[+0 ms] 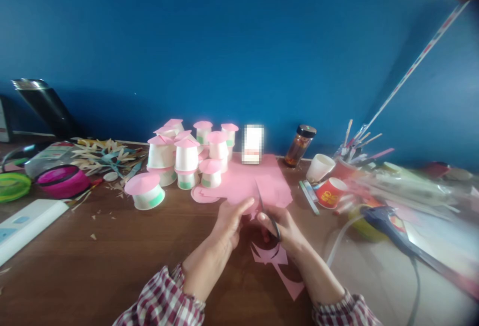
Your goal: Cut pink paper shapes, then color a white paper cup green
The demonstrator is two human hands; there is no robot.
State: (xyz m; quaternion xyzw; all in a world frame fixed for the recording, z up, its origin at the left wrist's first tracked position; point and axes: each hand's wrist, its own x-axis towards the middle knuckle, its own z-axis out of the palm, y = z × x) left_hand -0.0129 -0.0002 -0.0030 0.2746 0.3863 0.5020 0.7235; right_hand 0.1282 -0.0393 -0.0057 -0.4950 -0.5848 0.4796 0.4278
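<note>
1. The landmark is a flat spread of pink paper sheets point(258, 169) on a brown wooden table point(123, 258); the work lies at its near edge.
2. The left hand point(229, 221), just in front of the sheets, is closed to a narrow pinch, thumb uppermost, on a piece of thin pink paper point(241, 197); its outline blends with the sheets behind, so its full shape I cannot tell.
3. The right hand point(287, 229), beside the left and also in front of the sheets, is curled round the dark handles of a pair of metal-bladed scissors point(276, 230); the blades point away over the sheets, and how wide they stand I cannot tell.
4. Nearer the person than the sheets lies a jagged pink paper offcut point(274, 255); left of the sheets stand white paper cups with pink paper tops and green bands point(160, 155), several of them stacked; right of them stand a black-lidded glass jar point(298, 147) and a red paper cup point(330, 195).
5. The step in hand looks like trimming the piece; the next snip calls for a steady left pinch, fingertips clear of the blades, and the paper turned gently into the cut.
</note>
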